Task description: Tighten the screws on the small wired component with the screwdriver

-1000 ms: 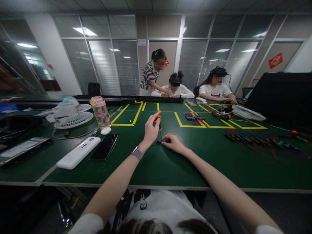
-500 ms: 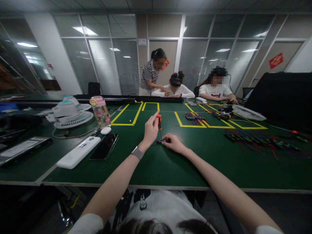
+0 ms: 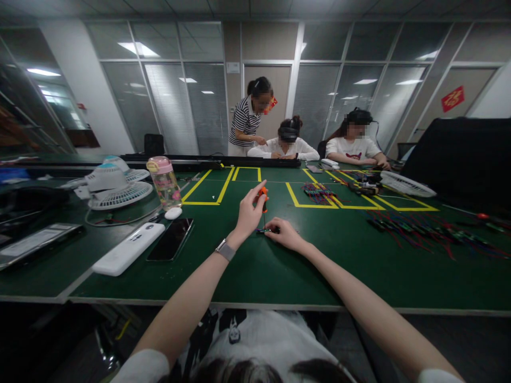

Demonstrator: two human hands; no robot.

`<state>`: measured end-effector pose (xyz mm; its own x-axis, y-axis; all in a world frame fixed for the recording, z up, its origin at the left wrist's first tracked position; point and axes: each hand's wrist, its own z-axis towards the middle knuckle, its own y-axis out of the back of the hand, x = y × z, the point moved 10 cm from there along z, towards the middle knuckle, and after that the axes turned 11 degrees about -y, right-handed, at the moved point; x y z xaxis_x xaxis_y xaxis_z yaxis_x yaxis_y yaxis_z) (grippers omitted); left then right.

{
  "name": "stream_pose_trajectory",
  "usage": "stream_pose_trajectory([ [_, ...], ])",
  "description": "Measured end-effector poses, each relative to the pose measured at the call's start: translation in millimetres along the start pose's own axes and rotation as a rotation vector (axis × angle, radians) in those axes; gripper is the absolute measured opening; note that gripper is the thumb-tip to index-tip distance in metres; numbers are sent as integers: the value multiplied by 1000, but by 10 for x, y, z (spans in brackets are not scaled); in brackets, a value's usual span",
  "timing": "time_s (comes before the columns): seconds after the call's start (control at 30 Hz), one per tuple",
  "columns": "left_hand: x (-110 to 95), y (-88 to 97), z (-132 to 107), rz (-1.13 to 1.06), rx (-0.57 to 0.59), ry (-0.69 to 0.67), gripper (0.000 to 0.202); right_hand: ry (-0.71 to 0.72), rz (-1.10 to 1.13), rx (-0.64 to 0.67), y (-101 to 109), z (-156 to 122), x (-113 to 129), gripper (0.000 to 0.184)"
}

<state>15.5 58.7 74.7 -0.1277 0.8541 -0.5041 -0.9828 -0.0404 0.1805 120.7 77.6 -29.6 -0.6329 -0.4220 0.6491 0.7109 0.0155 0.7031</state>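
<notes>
An orange-handled screwdriver [image 3: 264, 201] stands nearly upright in my left hand [image 3: 250, 211], its handle pinched between thumb and fingers. The thin shaft points down at a small circuit board [image 3: 261, 231] lying on the green table. With bent fingers, my right hand [image 3: 284, 234] grips the board's right side and covers part of it. Whether the tip sits in a screw is too small to tell.
To the left are a black phone [image 3: 171, 240], a white power bank [image 3: 130, 249], a bottle [image 3: 164, 183] and a white fan [image 3: 120, 194]. Wired boards lie in a heap [image 3: 433, 232] at right and a smaller bunch [image 3: 319, 193] beyond my hands. Co-workers sit and stand across the table.
The screwdriver's handle has tipped slightly to the right, and my left fingers have shifted around it. My right hand and the board stay put. The standing co-worker's arm has drawn back a little.
</notes>
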Motion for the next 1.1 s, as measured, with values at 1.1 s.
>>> stream_pose_trajectory([
  [1.1,2,34,20,-48,-42,31,23,-5,-32,-13,3,0,27,12],
])
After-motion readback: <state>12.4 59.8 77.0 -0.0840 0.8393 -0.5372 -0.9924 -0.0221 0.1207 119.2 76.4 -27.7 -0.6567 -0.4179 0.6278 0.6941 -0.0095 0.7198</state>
